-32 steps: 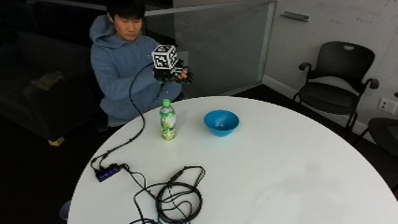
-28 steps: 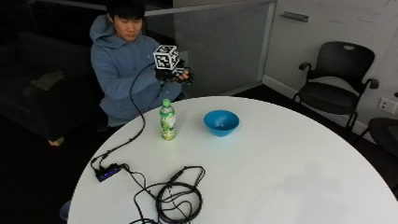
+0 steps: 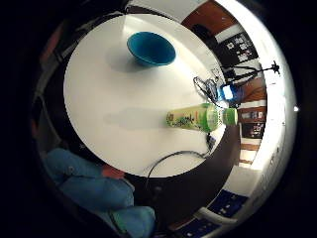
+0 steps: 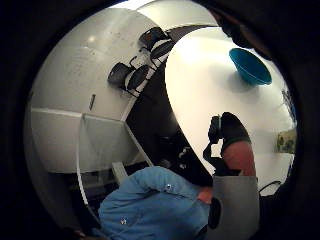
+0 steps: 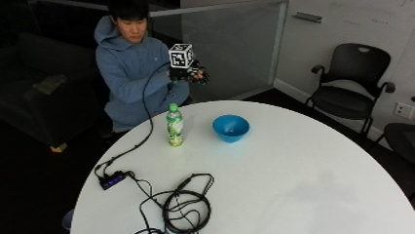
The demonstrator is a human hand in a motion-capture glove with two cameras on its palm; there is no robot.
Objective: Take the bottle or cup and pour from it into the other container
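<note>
A round white table (image 5: pixel 311 175) fills the lower half of the outside view. On it, toward the upper left of its top, a green bottle (image 5: pixel 174 126) with a green cap stands upright. Just to its right, apart from it, sits a blue bowl (image 5: pixel 231 127). Near the table's left edge lies a small black hub (image 5: pixel 111 181) with blue lights. A coil of black cable (image 5: pixel 185 207) rests at the lower left of the tabletop, near the front edge.
</note>
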